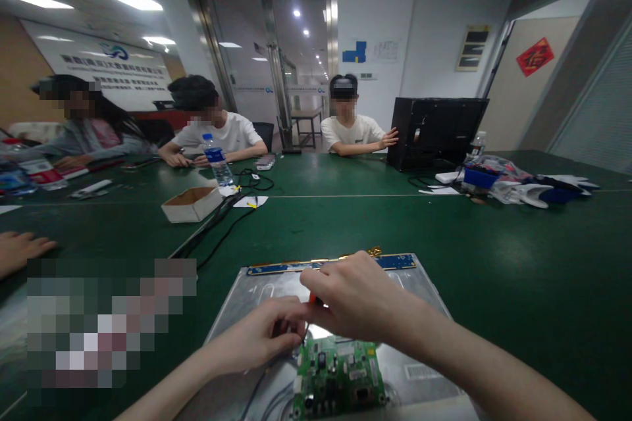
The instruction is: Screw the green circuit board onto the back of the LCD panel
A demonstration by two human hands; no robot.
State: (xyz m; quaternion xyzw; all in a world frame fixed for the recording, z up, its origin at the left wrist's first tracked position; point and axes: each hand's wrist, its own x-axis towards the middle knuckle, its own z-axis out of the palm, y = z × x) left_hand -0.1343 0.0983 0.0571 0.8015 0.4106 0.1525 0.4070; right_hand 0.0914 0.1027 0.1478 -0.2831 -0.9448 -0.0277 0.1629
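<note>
My right hand [353, 293] is closed around a screwdriver [313, 298]; a bit of its orange handle shows between the fingers. Its thin dark shaft points down at the upper left corner of a green circuit board [340, 371]. My left hand [261, 335] is beside the shaft, thumb and fingers curled together near the tip; what they pinch is hidden. The board lies on a flat silvery metal panel [424, 335], with thin cables [276, 401] at its left. Along the panel's far edge runs a narrow blue circuit strip [399, 262].
On the green table [518, 263] stand an open cardboard box [192, 205], a water bottle [217, 161] and black cables [222, 237]. A person steadies a black monitor [439, 131]. Bags and gloves [528, 184] lie at right. Another person's hand [22, 251] rests at left.
</note>
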